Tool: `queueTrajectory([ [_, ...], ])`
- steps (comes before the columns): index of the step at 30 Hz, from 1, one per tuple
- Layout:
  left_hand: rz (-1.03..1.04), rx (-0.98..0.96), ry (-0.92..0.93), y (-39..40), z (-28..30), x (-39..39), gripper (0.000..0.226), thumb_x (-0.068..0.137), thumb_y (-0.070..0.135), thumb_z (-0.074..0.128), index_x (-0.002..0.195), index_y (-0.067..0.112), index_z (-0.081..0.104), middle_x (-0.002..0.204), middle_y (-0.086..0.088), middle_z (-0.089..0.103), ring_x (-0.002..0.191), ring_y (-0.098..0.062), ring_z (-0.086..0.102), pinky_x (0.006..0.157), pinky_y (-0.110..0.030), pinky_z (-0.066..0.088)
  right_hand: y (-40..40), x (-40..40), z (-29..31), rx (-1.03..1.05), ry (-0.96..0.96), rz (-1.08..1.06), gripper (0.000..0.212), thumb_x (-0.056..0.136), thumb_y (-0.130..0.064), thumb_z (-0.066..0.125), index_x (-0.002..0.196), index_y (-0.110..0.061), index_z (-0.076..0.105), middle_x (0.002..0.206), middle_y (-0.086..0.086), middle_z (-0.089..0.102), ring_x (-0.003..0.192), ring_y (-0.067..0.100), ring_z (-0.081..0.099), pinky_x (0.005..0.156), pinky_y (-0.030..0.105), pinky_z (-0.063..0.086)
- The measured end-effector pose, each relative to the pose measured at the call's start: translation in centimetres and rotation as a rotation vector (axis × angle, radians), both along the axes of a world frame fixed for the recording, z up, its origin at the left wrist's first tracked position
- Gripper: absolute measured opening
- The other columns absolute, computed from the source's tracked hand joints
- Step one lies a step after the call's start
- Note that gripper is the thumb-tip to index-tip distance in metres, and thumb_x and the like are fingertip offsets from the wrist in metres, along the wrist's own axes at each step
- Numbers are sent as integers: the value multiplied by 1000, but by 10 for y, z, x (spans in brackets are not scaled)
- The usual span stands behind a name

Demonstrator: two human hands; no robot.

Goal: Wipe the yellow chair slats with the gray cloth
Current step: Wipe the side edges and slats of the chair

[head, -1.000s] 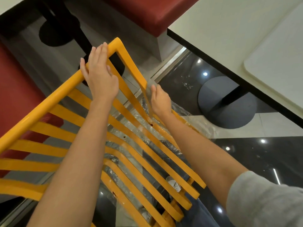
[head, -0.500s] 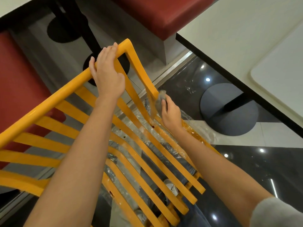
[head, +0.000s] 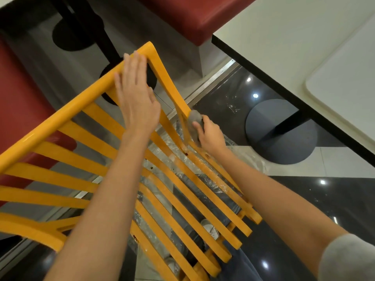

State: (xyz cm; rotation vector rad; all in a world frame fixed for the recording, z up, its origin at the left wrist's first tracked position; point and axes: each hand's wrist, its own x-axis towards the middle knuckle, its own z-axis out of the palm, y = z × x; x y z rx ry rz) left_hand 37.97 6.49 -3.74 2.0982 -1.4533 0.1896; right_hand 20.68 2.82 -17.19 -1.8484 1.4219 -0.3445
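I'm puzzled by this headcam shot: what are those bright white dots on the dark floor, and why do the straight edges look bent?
Head view: the dots are lights mirrored in the glossy black floor; the wide-angle lens bows the white table edge and stretches the forearms; the left hand on the yellow chair is slightly motion-blurred; the gray cloth in the right hand looks soft.

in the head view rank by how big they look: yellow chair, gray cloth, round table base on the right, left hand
1. yellow chair
2. round table base
3. left hand, nearer the camera, so its rank is unsure
4. gray cloth
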Motion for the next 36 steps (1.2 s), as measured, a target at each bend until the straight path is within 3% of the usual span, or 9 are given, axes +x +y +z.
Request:
queueTrajectory([
  [2,-52,-64,115,13,-23,-30,55,93,0,50,146,11,41,156,-4,35,149,-20,21,124,-42,10,-18,11,9,107,-30,-70,39,107,-42,36,97,-10,55,99,13,65,90,30,62,72,40,44],
  [5,-150,7,202,22,-61,-67,49,95,1,49,142,13,46,153,-3,42,147,-19,26,122,-45,20,-23,15,14,85,-73,-48,32,108,-36,38,89,-13,50,99,22,67,93,37,61,71,34,36],
  [11,-306,423,-94,29,-113,-76,78,89,6,57,156,17,18,164,2,12,152,-15,4,124,-42,6,-9,-32,2,166,30,92,54,108,-42,30,110,3,59,111,24,66,102,37,63,91,49,48],
  [18,-295,460,-83,33,-112,-72,80,86,5,53,156,20,18,164,8,8,151,-10,3,123,-46,5,1,-37,-4,45,-4,204,41,105,-34,45,133,-5,46,117,17,67,105,33,63,87,46,50],
  [24,-293,467,-65,32,-117,-74,87,84,5,61,156,21,15,164,10,5,151,-10,-1,123,-45,3,-15,-63,-3,172,146,253,36,106,-42,40,85,-14,49,78,3,55,77,23,55,71,37,39],
  [27,-271,457,-65,34,-119,-78,88,83,3,62,156,20,17,164,9,6,152,-11,0,123,-47,7,-8,-46,-2,74,103,310,34,105,-34,46,118,-4,52,107,16,64,100,34,61,84,46,47],
  [29,-268,456,-58,34,-120,-79,87,83,1,60,156,20,17,164,9,6,152,-11,0,123,-47,7,9,-54,0,15,128,365,54,103,-29,51,147,-4,34,142,20,50,126,36,52,101,47,45],
  [31,-261,455,-60,34,-119,-78,88,83,0,60,156,20,15,164,9,5,152,-11,-1,123,-47,5,25,-73,-2,-15,203,383,66,102,-28,52,154,-3,21,151,21,39,132,38,47,106,46,41],
  [36,-263,500,-72,34,-115,-77,91,84,2,62,157,22,11,164,9,1,151,-11,-4,123,-47,3,29,-81,-5,-95,368,220,43,107,-42,32,122,-5,49,113,21,66,101,44,62,74,43,40],
])
